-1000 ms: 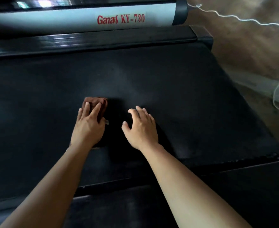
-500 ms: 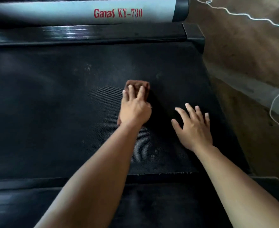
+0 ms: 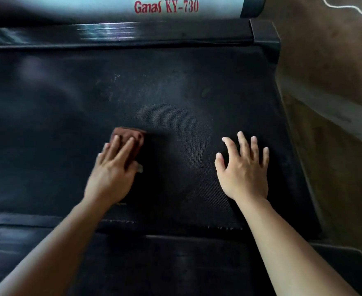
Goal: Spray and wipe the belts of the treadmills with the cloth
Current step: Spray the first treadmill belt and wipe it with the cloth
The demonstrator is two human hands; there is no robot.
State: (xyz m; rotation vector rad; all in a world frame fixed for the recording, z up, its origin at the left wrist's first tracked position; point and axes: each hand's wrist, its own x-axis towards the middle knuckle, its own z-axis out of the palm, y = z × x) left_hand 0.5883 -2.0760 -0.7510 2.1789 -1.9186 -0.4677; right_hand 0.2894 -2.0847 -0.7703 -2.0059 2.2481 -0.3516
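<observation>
On near end of black textured treadmill belt [image 3: 175, 99], both hands were down. The left hand [image 3: 111, 176] lay flat, fingers [image 3: 124, 150] straight, pressing small folded reddish-brown cloth [image 3: 131, 136] onto belt; its outline was blurred. The right hand [image 3: 244, 171] was empty, fingers spread wide, palm down on or just above belt; cd not tell which.

Risks, as judged:
- Cloth was only pinned under flat fingers, not gripped. A fast stroke cd bunch it or slide it out from under palm.
- Cloth was small vs belt width. Pale specks and smears showed toward far end, nr grey motor cover w/ red "Ganas KY-730" lettering [image 3: 166, 7]; far-left zone looked hazy. Patches likely missed if strokes don't overlap.
- Weight on right hand: belt may shift under it, and a slip is poss if surface is damp. Same hand cd re-mark wiped area.
- No spray bottle in view, so re-wetting wd mean reaching out of frame.

Cloth position: under left hand's fingers, far edge poking out beyond fingertips, near part hidden beneath palm. Well apart from right hand, w/ bare belt between. It lay left of belt centre, nearer the near edge than the motor cover.
</observation>
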